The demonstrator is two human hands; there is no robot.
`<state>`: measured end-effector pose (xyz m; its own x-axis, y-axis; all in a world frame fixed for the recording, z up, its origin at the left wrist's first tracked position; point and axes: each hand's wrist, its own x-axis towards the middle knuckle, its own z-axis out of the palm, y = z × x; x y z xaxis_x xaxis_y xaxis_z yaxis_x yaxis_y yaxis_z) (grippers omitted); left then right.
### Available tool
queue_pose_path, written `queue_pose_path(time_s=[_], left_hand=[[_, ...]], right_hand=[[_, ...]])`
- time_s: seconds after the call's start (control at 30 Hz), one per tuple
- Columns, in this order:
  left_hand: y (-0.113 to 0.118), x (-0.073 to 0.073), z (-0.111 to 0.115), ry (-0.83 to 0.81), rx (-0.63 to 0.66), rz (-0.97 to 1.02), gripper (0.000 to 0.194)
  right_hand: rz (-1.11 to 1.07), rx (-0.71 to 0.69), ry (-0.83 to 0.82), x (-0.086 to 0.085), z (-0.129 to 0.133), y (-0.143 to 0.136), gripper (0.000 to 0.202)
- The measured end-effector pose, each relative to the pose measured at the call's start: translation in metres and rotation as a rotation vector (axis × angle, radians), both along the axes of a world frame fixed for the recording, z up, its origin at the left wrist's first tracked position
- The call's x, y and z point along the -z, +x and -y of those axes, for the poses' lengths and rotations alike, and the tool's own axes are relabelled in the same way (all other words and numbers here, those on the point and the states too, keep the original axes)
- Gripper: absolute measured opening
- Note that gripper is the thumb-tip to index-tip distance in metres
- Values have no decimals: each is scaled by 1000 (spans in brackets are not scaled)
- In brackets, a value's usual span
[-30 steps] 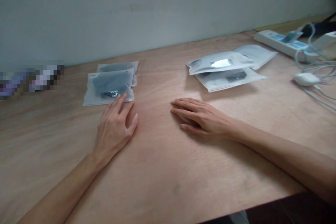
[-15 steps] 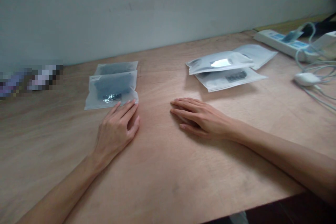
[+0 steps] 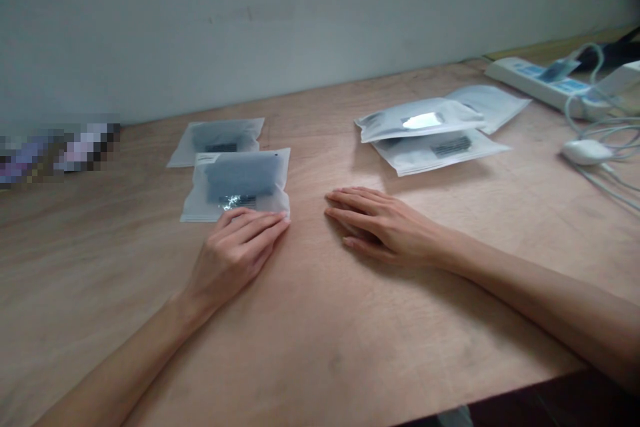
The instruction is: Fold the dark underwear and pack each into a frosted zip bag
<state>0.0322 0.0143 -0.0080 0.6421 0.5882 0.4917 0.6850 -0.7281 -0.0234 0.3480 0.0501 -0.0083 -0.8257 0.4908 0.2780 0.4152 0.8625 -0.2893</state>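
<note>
My left hand (image 3: 233, 250) pinches the lower right corner of a frosted zip bag (image 3: 243, 177), with its thumb hidden beneath the fingers. The bag lies flat on the wooden table and has something dark inside and a shiny printed patch. Just behind it lies a second frosted zip bag (image 3: 215, 137), whose near edge is partly covered by the first. My right hand (image 3: 373, 223) rests palm down on the table, fingers stretched out and holding nothing. Beyond that hand are several similar bags, the upper one (image 3: 420, 119) lying propped across another (image 3: 445, 147).
A white power strip (image 3: 545, 83) sits at the back right, with a plug and looped white cables. A white adapter (image 3: 585, 151) lies below it. Blurred-out items (image 3: 83, 147) are at the far left. A grey wall (image 3: 300, 27) borders the table's back edge.
My left hand has closed on the front bag's corner and drawn it right and slightly toward me, uncovering more of the bag behind. My right hand has stayed still.
</note>
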Motion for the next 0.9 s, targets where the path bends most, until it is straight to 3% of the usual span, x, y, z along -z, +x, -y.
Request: queue_pose_path(time_s=[0.2, 0.6, 0.9], left_hand=[[7, 0, 3, -49, 182, -23, 34], [14, -2, 16, -56, 99, -46, 45], [23, -10, 22, 11, 261, -21, 37]], right_hand=[[-4, -5, 11, 0, 0, -1, 50], [-81, -31, 236, -4, 4, -5, 37], [-283, -85, 348, -7, 17, -8, 28]])
